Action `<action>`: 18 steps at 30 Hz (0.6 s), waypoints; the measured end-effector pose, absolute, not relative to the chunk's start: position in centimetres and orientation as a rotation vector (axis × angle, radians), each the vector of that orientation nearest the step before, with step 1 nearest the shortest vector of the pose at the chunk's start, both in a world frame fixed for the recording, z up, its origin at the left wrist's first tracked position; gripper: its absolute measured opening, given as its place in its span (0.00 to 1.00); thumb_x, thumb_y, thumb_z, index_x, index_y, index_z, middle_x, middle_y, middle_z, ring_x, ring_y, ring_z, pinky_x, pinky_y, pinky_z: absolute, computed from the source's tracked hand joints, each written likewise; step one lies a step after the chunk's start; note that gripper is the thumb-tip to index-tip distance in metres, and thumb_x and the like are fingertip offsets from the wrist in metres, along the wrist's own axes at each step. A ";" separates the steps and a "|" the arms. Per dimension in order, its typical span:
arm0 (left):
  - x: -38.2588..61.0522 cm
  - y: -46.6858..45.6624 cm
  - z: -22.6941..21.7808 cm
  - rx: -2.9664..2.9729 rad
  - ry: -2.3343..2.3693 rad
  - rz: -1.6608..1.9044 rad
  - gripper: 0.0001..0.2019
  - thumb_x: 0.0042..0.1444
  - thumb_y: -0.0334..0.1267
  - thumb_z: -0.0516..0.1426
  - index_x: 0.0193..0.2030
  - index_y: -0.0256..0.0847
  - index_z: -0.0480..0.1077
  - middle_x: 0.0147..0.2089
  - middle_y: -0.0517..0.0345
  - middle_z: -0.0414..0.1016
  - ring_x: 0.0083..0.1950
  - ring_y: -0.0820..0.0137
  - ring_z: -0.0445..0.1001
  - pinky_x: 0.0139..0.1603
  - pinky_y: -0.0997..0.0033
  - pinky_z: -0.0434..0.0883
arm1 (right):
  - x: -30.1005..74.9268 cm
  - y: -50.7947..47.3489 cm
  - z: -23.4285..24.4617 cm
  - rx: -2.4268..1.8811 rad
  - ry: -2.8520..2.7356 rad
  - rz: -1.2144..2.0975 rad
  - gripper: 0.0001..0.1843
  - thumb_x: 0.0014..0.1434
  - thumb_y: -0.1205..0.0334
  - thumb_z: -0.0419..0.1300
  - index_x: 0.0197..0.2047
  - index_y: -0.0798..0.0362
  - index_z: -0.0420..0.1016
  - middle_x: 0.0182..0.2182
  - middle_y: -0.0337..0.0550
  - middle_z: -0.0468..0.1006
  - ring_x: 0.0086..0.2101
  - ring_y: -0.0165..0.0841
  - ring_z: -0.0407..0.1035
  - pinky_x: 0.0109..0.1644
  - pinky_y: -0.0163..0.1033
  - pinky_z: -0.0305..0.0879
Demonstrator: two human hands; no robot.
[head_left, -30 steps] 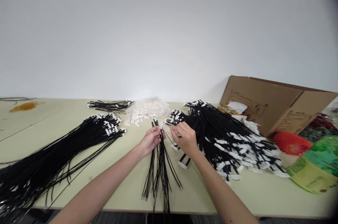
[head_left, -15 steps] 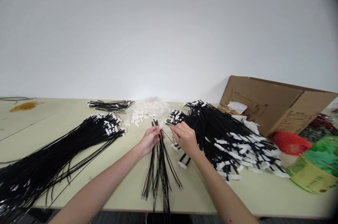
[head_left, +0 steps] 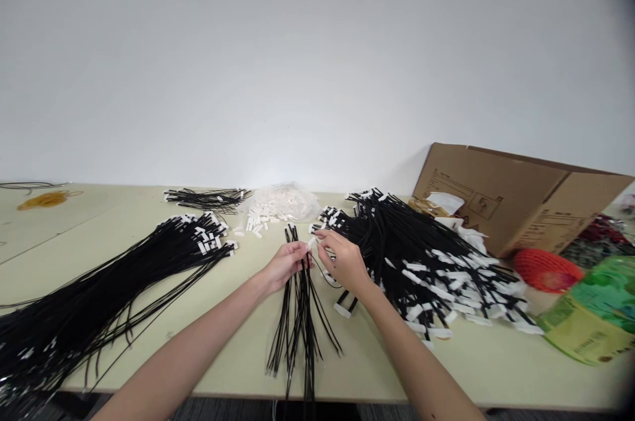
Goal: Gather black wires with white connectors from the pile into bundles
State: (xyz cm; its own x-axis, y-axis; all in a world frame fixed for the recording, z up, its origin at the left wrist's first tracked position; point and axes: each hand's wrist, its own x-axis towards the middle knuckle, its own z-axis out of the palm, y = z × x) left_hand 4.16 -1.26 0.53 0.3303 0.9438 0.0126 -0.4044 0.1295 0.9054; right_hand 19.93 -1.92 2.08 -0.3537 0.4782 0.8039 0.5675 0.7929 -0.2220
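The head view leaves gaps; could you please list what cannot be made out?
Head view:
black cords: partly hidden by the left hand
left cord pile: cut off by the picture's left edge
cardboard box: print too small to read
white piece: details too small

- Through the head camera I see the left hand (head_left: 292, 263) gripping a bunch of black cords (head_left: 300, 315) over the table (head_left: 364, 368).
- The right hand (head_left: 343, 261) is at a small white piece (head_left: 311, 244) (too tiny for me to judge contact).
- I see a left cord pile (head_left: 124, 275) and a right cord pile (head_left: 401, 232).
- Beyond the hands lies a clear bag (head_left: 297, 197); a cardboard box (head_left: 496, 189) leans farther right.
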 end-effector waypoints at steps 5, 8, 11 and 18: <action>4.2 -1.3 0.4 1.005 0.697 1.063 0.11 0.41 0.39 0.64 0.27 0.33 0.69 0.22 0.59 0.67 0.25 0.76 0.66 0.34 0.71 0.67 | 19.9 -1.6 1.9 -0.769 -2.031 0.015 0.08 0.56 0.71 0.49 0.37 0.53 0.67 0.36 0.45 0.74 0.38 0.32 0.69 0.43 0.36 0.65; 4.2 -1.3 0.2 1.009 0.692 1.065 0.12 0.40 0.39 0.64 0.28 0.33 0.69 0.23 0.59 0.67 0.25 0.76 0.66 0.35 0.71 0.67 | 19.8 -1.5 2.0 -0.742 -2.021 0.045 0.08 0.56 0.71 0.48 0.35 0.53 0.67 0.36 0.46 0.73 0.38 0.32 0.69 0.43 0.37 0.65; 4.2 -1.2 0.1 1.012 0.686 1.063 0.12 0.41 0.39 0.64 0.27 0.33 0.69 0.23 0.59 0.67 0.25 0.76 0.66 0.35 0.70 0.67 | 19.9 -1.3 2.0 -0.701 -2.021 0.062 0.09 0.57 0.71 0.47 0.33 0.53 0.66 0.37 0.46 0.73 0.39 0.33 0.68 0.44 0.38 0.65; 4.1 -1.1 0.1 0.961 0.748 1.114 0.11 0.41 0.38 0.64 0.26 0.34 0.68 0.24 0.59 0.68 0.25 0.75 0.67 0.33 0.72 0.66 | 19.9 -0.5 1.1 -0.793 -1.980 -0.001 0.09 0.59 0.67 0.49 0.40 0.54 0.68 0.42 0.50 0.72 0.44 0.36 0.66 0.48 0.44 0.64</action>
State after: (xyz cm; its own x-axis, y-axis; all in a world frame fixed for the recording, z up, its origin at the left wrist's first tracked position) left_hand 4.15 -1.09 0.09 0.2866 0.9577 -0.0276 -0.3878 0.1423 0.9107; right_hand 19.89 -0.52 1.10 -0.3210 0.5286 0.7858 0.5298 0.7880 -0.3137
